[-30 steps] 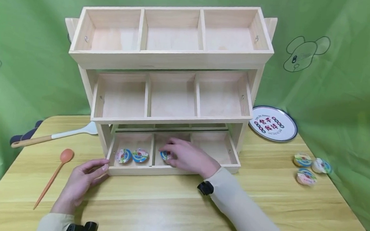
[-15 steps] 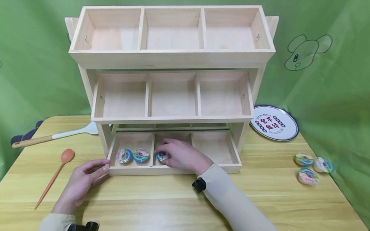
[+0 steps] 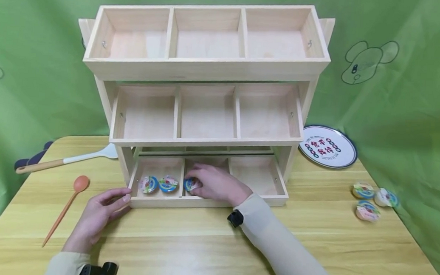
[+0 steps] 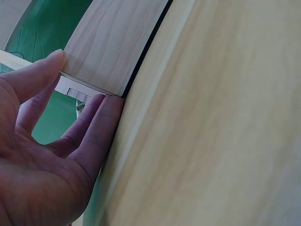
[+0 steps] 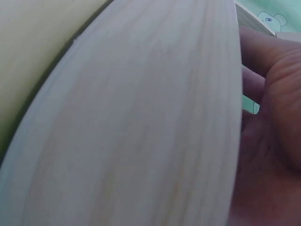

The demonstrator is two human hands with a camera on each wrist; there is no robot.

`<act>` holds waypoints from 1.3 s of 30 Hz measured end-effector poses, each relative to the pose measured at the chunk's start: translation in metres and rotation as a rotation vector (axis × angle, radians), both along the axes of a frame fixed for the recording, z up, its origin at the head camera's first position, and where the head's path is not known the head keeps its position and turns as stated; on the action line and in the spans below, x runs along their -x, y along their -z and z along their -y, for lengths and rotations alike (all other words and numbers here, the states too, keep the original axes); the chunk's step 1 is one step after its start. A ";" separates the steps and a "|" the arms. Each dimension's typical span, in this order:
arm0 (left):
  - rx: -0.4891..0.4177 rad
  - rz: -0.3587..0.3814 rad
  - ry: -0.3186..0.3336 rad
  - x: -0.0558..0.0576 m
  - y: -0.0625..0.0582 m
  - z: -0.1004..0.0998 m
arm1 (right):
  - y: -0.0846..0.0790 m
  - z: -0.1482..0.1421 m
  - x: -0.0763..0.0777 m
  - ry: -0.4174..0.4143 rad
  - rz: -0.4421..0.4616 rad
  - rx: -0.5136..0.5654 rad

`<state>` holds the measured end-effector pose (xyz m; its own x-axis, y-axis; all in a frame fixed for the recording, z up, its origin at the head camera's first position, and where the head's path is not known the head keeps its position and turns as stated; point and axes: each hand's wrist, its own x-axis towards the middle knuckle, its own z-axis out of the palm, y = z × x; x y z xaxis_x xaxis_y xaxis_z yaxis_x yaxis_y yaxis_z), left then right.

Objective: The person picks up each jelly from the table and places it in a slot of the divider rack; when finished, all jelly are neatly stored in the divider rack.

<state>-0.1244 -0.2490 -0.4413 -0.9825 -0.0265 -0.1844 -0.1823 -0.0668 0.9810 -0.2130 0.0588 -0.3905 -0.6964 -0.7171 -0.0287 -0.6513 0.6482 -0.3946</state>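
Observation:
In the head view my right hand (image 3: 216, 184) reaches into the middle compartment of the bottom wooden tray (image 3: 207, 204). Its fingertips pinch a jelly cup (image 3: 190, 185) with a blue-rimmed lid, beside the left divider. Two more jelly cups, one left (image 3: 149, 185) and one right (image 3: 168, 184), lie side by side in the left compartment. My left hand (image 3: 100, 212) touches the tray's front left corner; in the left wrist view its thumb and fairly straight fingers meet the tray's end. The tray's front wall (image 5: 141, 117) fills most of the right wrist view and hides the right fingertips.
Above rise the rack's middle tray (image 3: 206, 141) and top tray (image 3: 205, 70), each with three compartments. Several things lie around: three jelly cups (image 3: 368, 211) and a plate (image 3: 328, 147) at right, an orange spoon (image 3: 80, 184) and a white spatula (image 3: 84, 158) at left.
My right hand has shifted slightly left with the jelly cup, bringing it close to the left divider. The left hand stays at the tray's corner.

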 end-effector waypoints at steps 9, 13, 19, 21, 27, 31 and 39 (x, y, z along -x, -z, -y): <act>0.038 0.000 -0.001 0.001 -0.002 0.000 | -0.010 -0.010 -0.004 0.017 0.018 0.034; 0.035 0.004 -0.002 0.001 -0.003 0.001 | -0.015 -0.019 -0.007 0.062 0.070 0.061; 0.032 0.004 -0.003 0.001 -0.002 0.001 | -0.023 -0.035 -0.013 0.068 0.040 0.095; 0.029 0.002 -0.003 0.001 -0.002 0.001 | -0.025 -0.040 -0.016 0.070 0.024 0.088; 0.014 0.000 -0.005 0.001 0.000 0.000 | -0.032 -0.058 -0.023 0.060 -0.036 0.081; 0.022 -0.001 -0.001 0.001 -0.001 0.000 | -0.033 -0.072 -0.025 0.084 -0.048 0.097; 0.030 -0.010 0.008 0.000 0.000 0.001 | -0.037 -0.099 -0.030 0.160 -0.064 0.088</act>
